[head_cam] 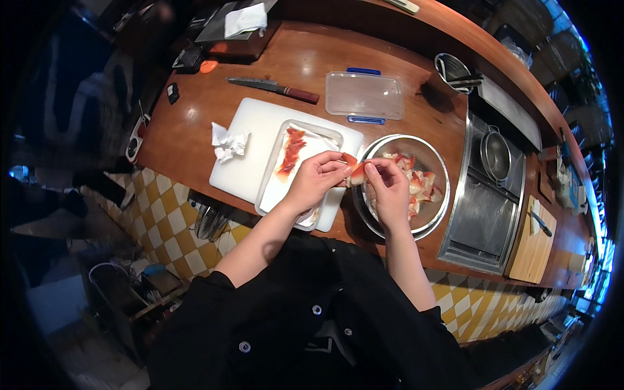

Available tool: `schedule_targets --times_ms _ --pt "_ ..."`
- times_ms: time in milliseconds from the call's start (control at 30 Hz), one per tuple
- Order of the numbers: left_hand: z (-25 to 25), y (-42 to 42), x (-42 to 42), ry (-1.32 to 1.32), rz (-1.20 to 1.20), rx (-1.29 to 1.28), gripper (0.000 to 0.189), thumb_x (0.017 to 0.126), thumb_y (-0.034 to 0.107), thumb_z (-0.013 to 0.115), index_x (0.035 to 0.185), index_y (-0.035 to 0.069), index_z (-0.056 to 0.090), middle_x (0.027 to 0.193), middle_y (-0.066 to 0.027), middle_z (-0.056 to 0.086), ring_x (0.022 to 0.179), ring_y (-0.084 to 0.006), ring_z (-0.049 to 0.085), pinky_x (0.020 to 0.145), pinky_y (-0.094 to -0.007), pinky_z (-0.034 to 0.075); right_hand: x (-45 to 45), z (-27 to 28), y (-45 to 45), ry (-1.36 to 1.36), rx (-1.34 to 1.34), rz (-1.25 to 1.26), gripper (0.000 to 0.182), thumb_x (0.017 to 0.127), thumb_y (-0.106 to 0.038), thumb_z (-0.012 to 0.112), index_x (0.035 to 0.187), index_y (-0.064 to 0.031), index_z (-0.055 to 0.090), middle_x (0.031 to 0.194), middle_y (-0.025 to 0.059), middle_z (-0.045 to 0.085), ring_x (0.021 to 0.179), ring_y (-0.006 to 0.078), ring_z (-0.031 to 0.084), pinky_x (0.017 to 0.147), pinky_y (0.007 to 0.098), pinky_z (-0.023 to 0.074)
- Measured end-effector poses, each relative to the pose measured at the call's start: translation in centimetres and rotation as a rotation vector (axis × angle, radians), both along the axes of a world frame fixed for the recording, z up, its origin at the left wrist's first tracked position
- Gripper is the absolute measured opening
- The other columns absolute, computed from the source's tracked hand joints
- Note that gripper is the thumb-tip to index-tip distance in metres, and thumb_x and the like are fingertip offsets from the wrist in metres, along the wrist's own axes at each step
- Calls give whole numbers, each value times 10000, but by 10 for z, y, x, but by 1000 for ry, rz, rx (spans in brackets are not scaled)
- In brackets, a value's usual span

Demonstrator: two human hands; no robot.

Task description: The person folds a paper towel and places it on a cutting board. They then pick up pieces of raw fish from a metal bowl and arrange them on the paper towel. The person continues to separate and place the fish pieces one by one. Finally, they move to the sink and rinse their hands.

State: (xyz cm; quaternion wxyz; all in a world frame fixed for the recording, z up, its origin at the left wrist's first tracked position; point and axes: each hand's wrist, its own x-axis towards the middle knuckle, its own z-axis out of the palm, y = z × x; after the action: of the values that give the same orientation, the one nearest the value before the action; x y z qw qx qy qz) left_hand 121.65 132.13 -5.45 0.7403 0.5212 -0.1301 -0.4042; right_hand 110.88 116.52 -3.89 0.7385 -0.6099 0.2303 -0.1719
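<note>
Between the fingertips of my left hand (319, 179) and my right hand (391, 190) is a red and white piece of seafood (357, 174), which looks like surf clam. Both hands pinch it above the gap between a container and a strainer. The mesh strainer (425, 155), right, holds several similar pieces (423, 187) and sits over a metal bowl (361, 214). Left of my hands, a shallow plastic container (265, 187) lined with white paper (278, 197) bears a row of red pieces (292, 150). It rests on a white cutting board (256, 119); my left forearm hides part of it.
Crumpled white paper (230, 142) lies on the board's left side. Behind the board are a kitchen knife (273, 88) and a clear lid with blue clips (364, 95). A metal container with utensils (452, 73), a steel sink unit (487, 214) and a wooden board with a knife (534, 239) stand right.
</note>
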Motion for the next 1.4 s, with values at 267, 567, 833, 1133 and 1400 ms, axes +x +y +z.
schedule_targets --times_ms 267,567,833,1133,1400 --pt "-1 59 26 56 35 43 386 981 116 719 1309 -25 572 1076 -75 714 937 -96 685 830 -239 577 32 -9 68 -32 -22 -40 132 975 -63 717 1083 14 710 954 21 720 819 43 617 734 196 486" --pt "-3 121 73 -560 -183 459 476 915 117 789 1336 65 574 937 -57 710 871 -95 686 778 -258 563 43 -36 115 130 47 200 406 904 22 739 1291 13 617 1114 117 689 928 114 702 853 235 557" --pt "-10 121 79 -1050 -369 688 389 878 126 756 1233 81 604 974 -111 717 868 -295 698 752 -389 564 68 -47 134 455 -299 260 400 862 -7 774 1231 -31 621 895 64 693 821 113 687 753 266 549" --pt "-12 113 82 -1425 -344 744 220 890 194 711 1087 106 672 984 -54 609 990 -269 606 795 -396 540 83 -56 137 493 -466 262 357 853 -35 736 1159 -41 553 955 223 705 928 429 688 828 459 544" --pt "-3 101 77 -1363 -387 925 193 869 190 764 1023 77 737 1024 -61 642 999 -281 615 836 -403 538 54 -8 97 339 -544 307 345 887 -142 753 1174 -54 583 1016 202 707 952 388 697 835 461 553"
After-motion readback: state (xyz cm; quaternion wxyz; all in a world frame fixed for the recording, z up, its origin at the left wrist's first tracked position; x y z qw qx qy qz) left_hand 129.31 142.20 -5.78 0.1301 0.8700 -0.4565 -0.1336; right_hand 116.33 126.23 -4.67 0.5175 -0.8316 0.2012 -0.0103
